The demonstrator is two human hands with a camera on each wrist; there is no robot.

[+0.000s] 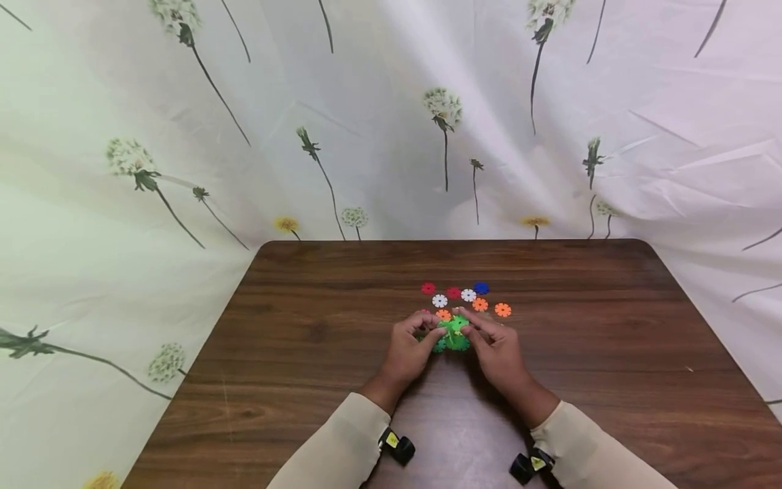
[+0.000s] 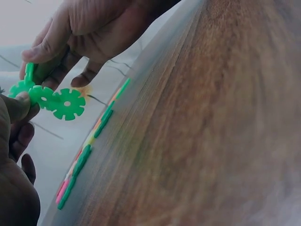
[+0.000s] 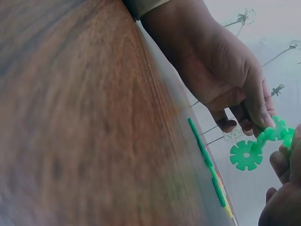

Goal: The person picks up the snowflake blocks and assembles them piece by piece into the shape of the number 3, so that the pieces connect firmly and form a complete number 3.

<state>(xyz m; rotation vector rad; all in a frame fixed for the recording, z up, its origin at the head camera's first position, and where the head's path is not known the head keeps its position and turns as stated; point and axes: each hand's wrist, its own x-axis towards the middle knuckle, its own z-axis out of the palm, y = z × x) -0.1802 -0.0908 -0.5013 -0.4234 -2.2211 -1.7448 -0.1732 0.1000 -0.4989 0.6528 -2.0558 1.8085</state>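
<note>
Several green notched plastic discs, interlocked into one piece (image 2: 68, 104), are held just above the table between both hands. My left hand (image 1: 408, 348) pinches one side of this piece between thumb and fingers. From the other side my right hand (image 1: 499, 353) pinches a green disc, its thumb and index finger meeting at the piece. In the right wrist view a flat green disc (image 3: 246, 155) hangs at the end of the joined piece, clear of the fingertips. The fingers partly hide where the discs slot together.
Loose discs lie on the brown wooden table (image 1: 293, 380) beyond the hands: red (image 1: 427, 288), white (image 1: 439, 301), blue (image 1: 481, 288) and orange (image 1: 503, 310). More green discs (image 2: 75, 176) lie flat close to the hands. A dandelion-print cloth (image 1: 379, 122) hangs behind the table.
</note>
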